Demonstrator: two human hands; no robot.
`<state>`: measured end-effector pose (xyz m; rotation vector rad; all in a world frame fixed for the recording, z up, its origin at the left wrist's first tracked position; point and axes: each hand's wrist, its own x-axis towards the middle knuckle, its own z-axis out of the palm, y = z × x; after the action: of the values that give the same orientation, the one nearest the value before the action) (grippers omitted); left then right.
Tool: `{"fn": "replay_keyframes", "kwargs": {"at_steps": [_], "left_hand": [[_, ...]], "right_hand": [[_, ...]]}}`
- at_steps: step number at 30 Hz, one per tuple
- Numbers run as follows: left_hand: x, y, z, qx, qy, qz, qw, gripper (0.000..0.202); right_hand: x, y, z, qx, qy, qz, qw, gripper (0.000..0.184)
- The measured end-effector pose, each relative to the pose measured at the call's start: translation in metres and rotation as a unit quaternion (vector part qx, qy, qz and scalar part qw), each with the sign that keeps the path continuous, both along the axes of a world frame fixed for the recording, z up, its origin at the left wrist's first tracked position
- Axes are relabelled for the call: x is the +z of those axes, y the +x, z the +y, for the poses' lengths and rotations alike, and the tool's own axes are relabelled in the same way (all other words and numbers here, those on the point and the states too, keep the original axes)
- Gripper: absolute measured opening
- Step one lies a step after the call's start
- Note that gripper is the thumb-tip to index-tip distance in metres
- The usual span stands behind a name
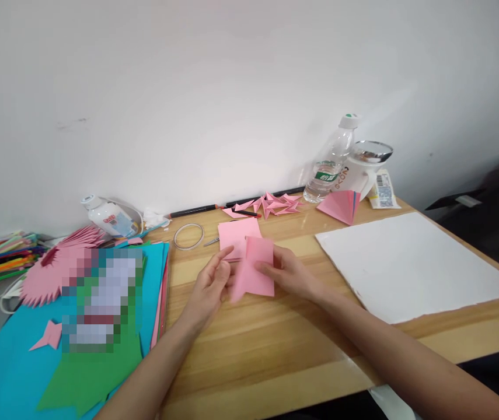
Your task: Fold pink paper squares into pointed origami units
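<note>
At near left, green paper (111, 370) lies on blue paper (8, 373) atop the wooden table (240, 356). Farther in, the right hand (292, 271) grips a creased pink sheet (261, 277) between thumb and fingers, over the table's middle. The left hand (210, 283) is at the sheet's left edge, fingers partly curled; blur hides whether they grasp it. A white panel (419, 265) lies to the right. Just beyond the sheet is a pink paper stack (234, 231); at the far side, folded pink pieces (273, 205) lie left of a clear bottle (328, 166).
</note>
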<state>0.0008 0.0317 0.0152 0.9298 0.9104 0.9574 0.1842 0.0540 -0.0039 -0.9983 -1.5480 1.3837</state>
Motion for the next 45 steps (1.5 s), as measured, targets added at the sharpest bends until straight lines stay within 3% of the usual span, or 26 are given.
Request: {"fn": "replay_keyframes", "kwargs": {"at_steps": [4,7,9,12,17,25,28,31,33,37,42,45], "left_hand": [[-0.002,0.000,0.000,-0.087,0.035,-0.026,0.995,0.093],[-0.002,0.004,-0.005,-0.121,0.075,-0.029,0.989,0.111],[-0.003,0.007,-0.011,-0.132,0.087,-0.019,0.987,0.118],[-0.004,0.012,-0.020,-0.136,0.075,0.015,0.988,0.117],[-0.003,0.013,-0.025,-0.071,0.080,0.076,0.991,0.118],[-0.005,0.014,-0.020,0.010,0.153,0.192,0.969,0.130],[-0.006,0.014,-0.017,0.034,0.152,0.206,0.966,0.117],[-0.003,0.013,-0.012,0.036,0.120,0.155,0.980,0.091],[0.000,0.010,-0.008,0.051,0.084,0.112,0.989,0.069],[0.004,0.005,-0.002,0.071,-0.023,0.024,0.997,0.036],[0.007,0.001,0.001,0.092,-0.059,-0.070,0.992,0.026],[0.009,0.001,0.003,0.103,-0.068,-0.109,0.986,0.023]], "right_hand": [[-0.002,0.000,0.000,-0.011,0.017,-0.004,1.000,0.024],[-0.003,-0.003,-0.005,-0.035,0.053,-0.025,0.998,0.047],[-0.004,-0.007,-0.010,-0.033,0.080,-0.045,0.995,0.064],[-0.005,-0.013,-0.015,-0.010,0.118,-0.059,0.991,0.072],[-0.003,-0.018,-0.018,0.011,0.158,-0.070,0.985,0.043],[-0.004,-0.019,-0.020,-0.032,0.064,-0.100,0.992,0.012],[-0.005,-0.019,-0.019,-0.061,0.065,-0.089,0.992,0.013],[-0.006,-0.016,-0.015,-0.111,0.062,-0.045,0.991,0.032],[-0.005,-0.013,-0.011,-0.129,0.040,-0.015,0.991,0.035],[-0.002,-0.005,-0.004,-0.101,0.012,0.047,0.994,0.034],[-0.001,-0.003,0.000,-0.129,0.036,0.074,0.988,0.047],[-0.002,-0.003,0.000,-0.138,0.075,0.080,0.984,0.030]]}}
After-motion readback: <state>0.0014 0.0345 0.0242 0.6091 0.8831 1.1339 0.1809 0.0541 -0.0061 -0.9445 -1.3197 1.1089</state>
